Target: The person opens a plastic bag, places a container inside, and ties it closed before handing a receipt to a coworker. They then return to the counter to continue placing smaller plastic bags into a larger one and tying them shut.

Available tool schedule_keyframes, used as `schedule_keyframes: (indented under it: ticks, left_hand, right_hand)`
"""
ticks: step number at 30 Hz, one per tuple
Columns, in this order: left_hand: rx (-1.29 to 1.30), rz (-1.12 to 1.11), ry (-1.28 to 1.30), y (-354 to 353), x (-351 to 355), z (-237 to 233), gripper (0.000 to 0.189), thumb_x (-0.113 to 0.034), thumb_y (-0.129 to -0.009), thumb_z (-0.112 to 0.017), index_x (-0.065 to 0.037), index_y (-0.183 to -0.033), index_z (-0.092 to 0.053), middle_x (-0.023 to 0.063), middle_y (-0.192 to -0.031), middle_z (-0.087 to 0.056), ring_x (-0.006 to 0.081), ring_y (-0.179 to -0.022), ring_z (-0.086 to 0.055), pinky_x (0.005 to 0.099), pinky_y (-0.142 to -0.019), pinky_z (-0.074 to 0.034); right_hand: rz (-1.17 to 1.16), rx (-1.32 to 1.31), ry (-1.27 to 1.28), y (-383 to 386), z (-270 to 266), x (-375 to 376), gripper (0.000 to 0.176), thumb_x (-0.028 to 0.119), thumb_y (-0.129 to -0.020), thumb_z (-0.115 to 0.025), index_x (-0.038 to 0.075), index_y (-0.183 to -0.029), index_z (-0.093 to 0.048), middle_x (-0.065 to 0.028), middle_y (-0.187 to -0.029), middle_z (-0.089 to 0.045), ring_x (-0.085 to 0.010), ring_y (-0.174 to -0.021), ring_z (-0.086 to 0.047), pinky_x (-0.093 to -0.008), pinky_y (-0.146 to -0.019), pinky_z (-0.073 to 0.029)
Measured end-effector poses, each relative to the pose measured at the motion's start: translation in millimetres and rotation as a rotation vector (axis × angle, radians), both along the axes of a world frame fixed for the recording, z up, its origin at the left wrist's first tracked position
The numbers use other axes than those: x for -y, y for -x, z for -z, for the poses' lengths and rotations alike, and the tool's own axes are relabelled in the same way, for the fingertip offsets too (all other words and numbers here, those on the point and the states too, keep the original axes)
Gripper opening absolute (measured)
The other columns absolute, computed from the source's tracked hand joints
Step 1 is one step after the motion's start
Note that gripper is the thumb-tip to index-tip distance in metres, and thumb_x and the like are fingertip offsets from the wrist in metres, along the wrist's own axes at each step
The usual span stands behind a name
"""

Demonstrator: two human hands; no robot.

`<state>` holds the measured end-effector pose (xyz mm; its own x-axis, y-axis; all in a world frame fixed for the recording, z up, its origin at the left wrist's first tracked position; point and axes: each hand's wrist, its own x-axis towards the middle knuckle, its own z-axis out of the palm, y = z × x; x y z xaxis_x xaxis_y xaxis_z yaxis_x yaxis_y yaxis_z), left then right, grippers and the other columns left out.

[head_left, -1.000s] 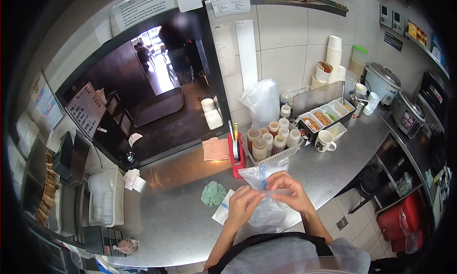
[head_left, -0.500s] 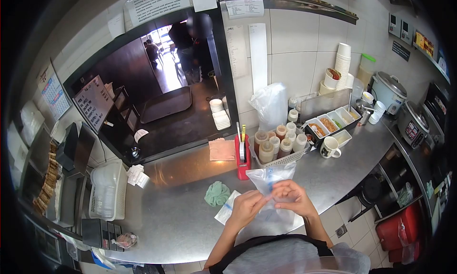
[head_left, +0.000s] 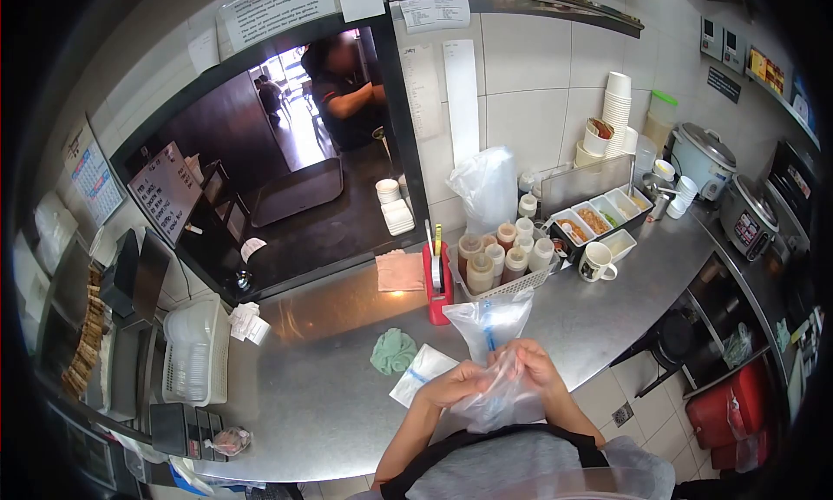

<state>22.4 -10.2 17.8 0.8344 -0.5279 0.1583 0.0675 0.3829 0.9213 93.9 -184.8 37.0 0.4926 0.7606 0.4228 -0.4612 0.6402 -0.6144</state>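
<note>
Close to my body at the counter's front edge, both hands work on a clear plastic bag (head_left: pixel 491 324) with blue print. My left hand (head_left: pixel 460 384) has its fingers closed on the bag's gathered film. Slightly higher, my right hand (head_left: pixel 533 366) pinches the same film from the other side. The bag's upper part fans out beyond my fingers toward the squeeze bottles, and crumpled film hangs below them. A flat white packet (head_left: pixel 423 371) with a blue stripe lies beside my left hand, and a green cloth (head_left: pixel 394 351) lies just past it.
A basket of squeeze bottles (head_left: pixel 506 266), a red tape dispenser (head_left: pixel 438 285) and a mug (head_left: pixel 597 262) stand behind the bag. Farther right is a topping tray (head_left: pixel 599 222). A basket of plastic lids (head_left: pixel 198 348) stands left. Beyond the serving window is a person (head_left: pixel 345 96).
My hands have closed more firmly on the bag and its lower film is now bunched and spread between them. The person beyond the window has leaned into view with an arm raised.
</note>
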Motion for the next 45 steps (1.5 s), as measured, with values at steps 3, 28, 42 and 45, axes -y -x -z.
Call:
schedule_keyframes:
  ticks: [3, 28, 42, 45]
  left_hand:
    - [0.162, -0.088, 0.14, 6, -7, -13, 0.033, -0.035, -0.086, -0.058, -0.002, -0.087, -0.063, 0.0006, -0.074, -0.057, 0.0093, -0.069, -0.05, 0.0233, -0.064, -0.039]
    - [0.127, -1.056, -0.577, -59, 18, -13, 0.027, -0.025, -0.088, -0.054, -0.007, -0.107, -0.055, 0.0091, -0.093, -0.064, 0.0141, -0.063, -0.059, 0.0261, -0.057, -0.045]
    - [-0.224, -0.852, -0.315, -74, 10, 77, 0.02, -0.008, -0.085, -0.048, -0.003, -0.104, -0.051, 0.0064, -0.077, -0.06, 0.0132, -0.056, -0.057, 0.0236, -0.047, -0.045]
    - [-0.298, -0.915, -0.334, -81, 13, 82, 0.02, -0.005, -0.086, -0.044, -0.002, -0.105, -0.048, 0.0062, -0.073, -0.059, 0.0093, -0.043, -0.051, 0.0231, -0.031, -0.037]
  right_hand:
    - [0.148, -0.319, 0.438, 3, 10, 8, 0.024, 0.022, -0.089, -0.053, 0.002, -0.076, -0.06, -0.0043, -0.069, -0.059, -0.0099, -0.063, -0.054, -0.024, -0.056, -0.044]
    - [1.134, 0.762, 0.968, -42, -32, 2, 0.028, -0.012, -0.073, -0.046, -0.001, -0.093, -0.062, -0.0153, -0.084, -0.065, -0.021, -0.077, -0.064, -0.0276, -0.069, -0.047]
    - [0.777, 0.734, 1.074, -83, 70, 4, 0.026, 0.009, -0.069, -0.059, -0.001, -0.093, -0.063, -0.012, -0.074, -0.065, -0.0209, -0.072, -0.064, -0.0318, -0.068, -0.049]
    - [0.829, 0.714, 0.975, -85, 99, 1, 0.021, 0.003, -0.07, -0.054, -0.002, -0.09, -0.061, -0.0122, -0.072, -0.062, -0.0163, -0.061, -0.06, -0.0299, -0.053, -0.046]
